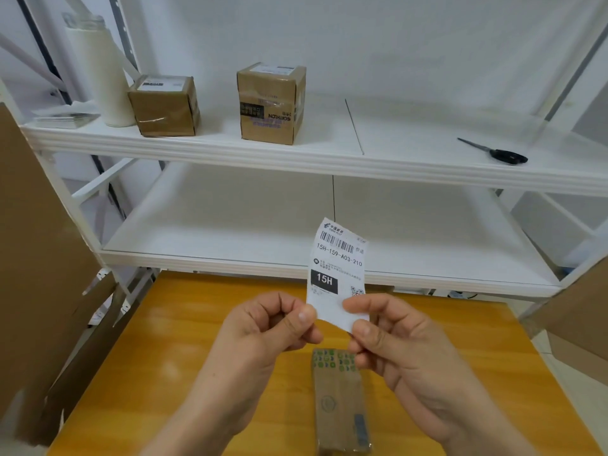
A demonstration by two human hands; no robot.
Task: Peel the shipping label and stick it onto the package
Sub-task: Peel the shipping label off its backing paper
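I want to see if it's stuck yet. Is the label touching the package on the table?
Apart. In the head view the left hand and right hand pinch the label aloft; table shows between it and the package.

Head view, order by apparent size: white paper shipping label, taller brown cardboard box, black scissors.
Taller brown cardboard box and white shipping label look alike, label being nearer; unranked.
Black scissors: smallest.

Both forearms rise from the bottom edge toward the lower centre of the frame, the hands close together. The left hand (pixel 273 327) has its fingers curled, its thumb and forefinger pinching the bottom left edge of the shipping label (pixel 335 258). The right hand (pixel 404 353) pinches the label's bottom right corner between thumb and forefinger.
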